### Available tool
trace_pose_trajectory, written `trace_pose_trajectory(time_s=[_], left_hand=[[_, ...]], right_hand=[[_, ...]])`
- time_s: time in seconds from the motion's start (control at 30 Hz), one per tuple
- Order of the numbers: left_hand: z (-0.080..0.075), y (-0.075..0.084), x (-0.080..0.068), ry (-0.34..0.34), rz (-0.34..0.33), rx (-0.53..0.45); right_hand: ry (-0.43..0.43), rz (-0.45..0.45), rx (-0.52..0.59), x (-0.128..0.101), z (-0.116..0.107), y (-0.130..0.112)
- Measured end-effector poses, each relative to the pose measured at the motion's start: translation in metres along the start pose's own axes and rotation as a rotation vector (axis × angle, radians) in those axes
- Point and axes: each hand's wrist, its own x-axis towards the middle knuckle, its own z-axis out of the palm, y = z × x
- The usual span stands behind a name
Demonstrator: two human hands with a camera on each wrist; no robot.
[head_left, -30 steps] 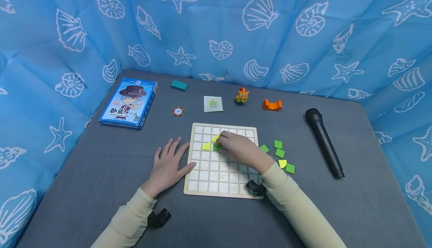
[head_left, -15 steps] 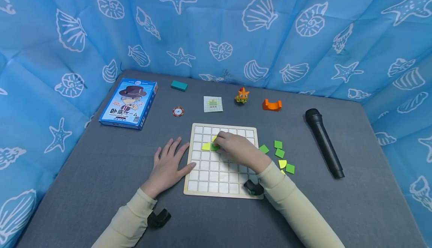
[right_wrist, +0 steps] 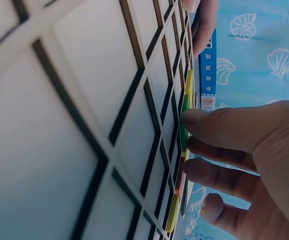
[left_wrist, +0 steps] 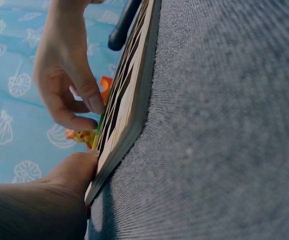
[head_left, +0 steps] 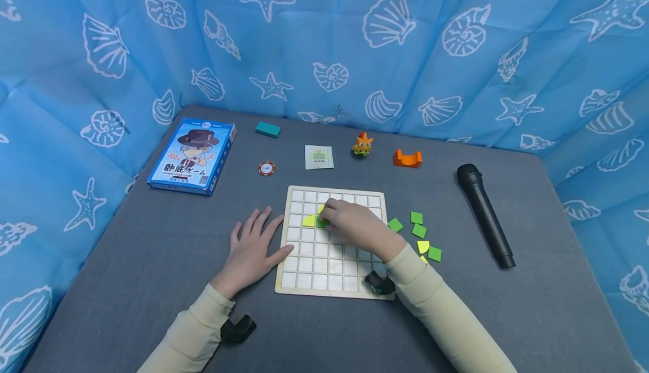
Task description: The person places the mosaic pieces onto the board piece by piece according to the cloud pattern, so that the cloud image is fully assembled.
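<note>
- The right hand [head_left: 355,225] lies over the upper middle of the wooden grid board [head_left: 304,271], fingers bent, their tips pressing a green square tile [head_left: 321,222] down into one of the board's cells
- In the right wrist view the fingertips [right_wrist: 194,118] touch that tile's edge; whether they pinch it or only push it I cannot tell
- A yellow quarter-circle tile [head_left: 309,220] sits in the cell just left of the green one, and a second yellow piece [head_left: 321,208] peeks out just above the fingers
- The left hand [head_left: 252,247] rests flat on the grey surface [head_left: 152,260], fingers straight and spread, holding nothing; its thumb touches the board's left edge, as the left wrist view also shows [left_wrist: 72,172]
- Loose tiles lie on the surface just right of the board: three green squares [head_left: 417,218] [head_left: 419,230] [head_left: 434,253], one more green one [head_left: 395,225] near the wrist, and a yellow quarter-circle [head_left: 423,246]
- Farther back stand a small pattern card [head_left: 319,157], a red poker chip [head_left: 266,168], a teal block [head_left: 267,129], an orange toy figure [head_left: 362,143] and an orange curved block [head_left: 407,159]
- A blue game box [head_left: 192,155] lies at the far left, a black microphone [head_left: 485,214] at the right
- A blue seashell curtain [head_left: 324,40] hangs round the surface
</note>
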Motion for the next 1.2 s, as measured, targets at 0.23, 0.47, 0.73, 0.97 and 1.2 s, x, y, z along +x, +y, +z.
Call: trace_pose_trajectory(time_s=[0.23,0.47,0.73,0.97,1.2], left_hand=[[0.0,0.0,0.0,0.003,-0.001,-0.007],[-0.001,0.0,-0.001,0.001,0.001,-0.013],[0.001,-0.002,0.0,0.001,0.0,-0.009],[0.002,-0.001,0.0,-0.003,-0.002,-0.001],[0.0,0.0,-0.001,0.005,0.002,-0.016]], right_hand=[[0.001,0.004,0.016,-0.002,-0.003,0.0],[0.039,0.048,0.02,-0.016,-0.02,0.011],[0.016,0.162,0.003,-0.047,-0.039,0.031],[-0.015,0.307,0.007,-0.085,-0.045,0.06],[-0.055,0.439,-0.005,-0.116,-0.05,0.088]])
